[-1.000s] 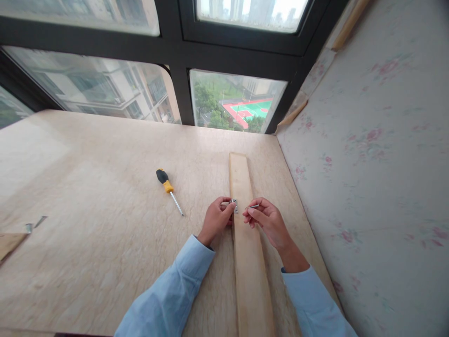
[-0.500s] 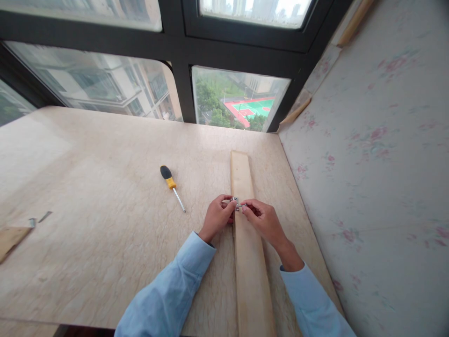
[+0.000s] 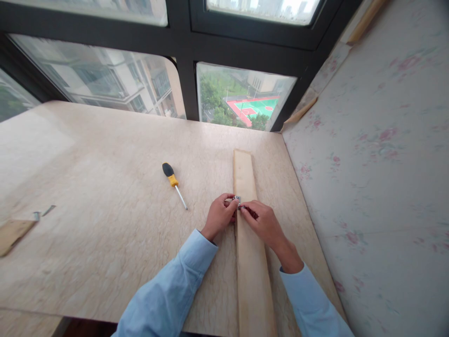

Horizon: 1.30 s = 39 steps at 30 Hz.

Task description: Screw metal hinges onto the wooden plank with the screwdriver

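Note:
A long pale wooden board [image 3: 254, 276] lies lengthwise on the stone-patterned sill. At its left edge, my left hand [image 3: 221, 213] pinches a small shiny metal bracket [image 3: 237, 198] against the wood; its exact shape is partly covered by my fingers. From the other side, my right hand [image 3: 261, 220] has thumb and forefinger closed on a tiny silvery screw [image 3: 242, 207], held right at the bracket. My two hands' fingertips almost meet there. Off to the left rests a screwdriver [image 3: 171, 179] with a black and yellow handle, its tip toward me.
A short wooden piece [image 3: 16, 234] lies at the far left, with small metal bits [image 3: 48, 210] beside it. Dark-framed windows [image 3: 245, 47] stand behind the sill [image 3: 122, 224]. Flowered wallpaper covers the wall [image 3: 379, 178] on the right.
The right fingertips and the screw have come slightly closer to the bracket and lower. The view has shifted a little; the screwdriver and board lie as before.

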Available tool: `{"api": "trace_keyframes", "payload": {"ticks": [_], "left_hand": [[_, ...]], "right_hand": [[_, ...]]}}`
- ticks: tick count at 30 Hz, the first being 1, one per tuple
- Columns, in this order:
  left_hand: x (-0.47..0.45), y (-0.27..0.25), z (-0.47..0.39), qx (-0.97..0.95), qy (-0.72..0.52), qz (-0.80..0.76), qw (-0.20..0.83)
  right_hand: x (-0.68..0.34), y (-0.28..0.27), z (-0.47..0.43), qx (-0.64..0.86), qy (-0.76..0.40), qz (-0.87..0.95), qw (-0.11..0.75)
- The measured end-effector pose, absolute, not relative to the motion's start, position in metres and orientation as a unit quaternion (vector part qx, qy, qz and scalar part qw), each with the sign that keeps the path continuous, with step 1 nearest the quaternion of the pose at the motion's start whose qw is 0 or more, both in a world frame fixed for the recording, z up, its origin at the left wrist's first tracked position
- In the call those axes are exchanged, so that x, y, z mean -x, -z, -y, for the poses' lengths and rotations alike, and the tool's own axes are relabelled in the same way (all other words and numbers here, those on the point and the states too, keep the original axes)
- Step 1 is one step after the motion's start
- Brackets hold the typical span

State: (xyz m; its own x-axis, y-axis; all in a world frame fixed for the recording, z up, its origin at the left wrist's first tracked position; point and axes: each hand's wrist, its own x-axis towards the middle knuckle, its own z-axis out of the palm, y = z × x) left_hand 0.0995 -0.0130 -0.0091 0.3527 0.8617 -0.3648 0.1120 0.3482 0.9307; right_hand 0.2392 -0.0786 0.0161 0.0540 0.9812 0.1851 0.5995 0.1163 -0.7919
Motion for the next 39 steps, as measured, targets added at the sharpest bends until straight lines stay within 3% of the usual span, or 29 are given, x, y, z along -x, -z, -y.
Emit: {"api": "trace_keyframes", "payload": {"ticks": [7, 18, 32, 39], "left_hand": [[-0.0993, 0.0090, 0.0137, -0.503, -0.282, -0.494, 0.651], [-0.0992, 0.0064, 0.0121, -0.488, -0.271, -0.490, 0.670], [-0.0988, 0.0035, 0.0120, -0.482, -0.274, -0.481, 0.679], [-0.0982, 0.0010, 0.0126, -0.475, -0.281, -0.477, 0.684]], "right_hand": [[-0.2386, -0.0163, 0.0771, 0.628, -0.232, 0.660, 0.341], [-0.2429, -0.0156, 0.0793, 0.594, -0.223, 0.668, 0.388], [-0.2371, -0.0119, 0.0774, 0.635, -0.140, 0.671, 0.355], [-0.2435, -0.0147, 0.0797, 0.602, -0.215, 0.664, 0.388]]}}
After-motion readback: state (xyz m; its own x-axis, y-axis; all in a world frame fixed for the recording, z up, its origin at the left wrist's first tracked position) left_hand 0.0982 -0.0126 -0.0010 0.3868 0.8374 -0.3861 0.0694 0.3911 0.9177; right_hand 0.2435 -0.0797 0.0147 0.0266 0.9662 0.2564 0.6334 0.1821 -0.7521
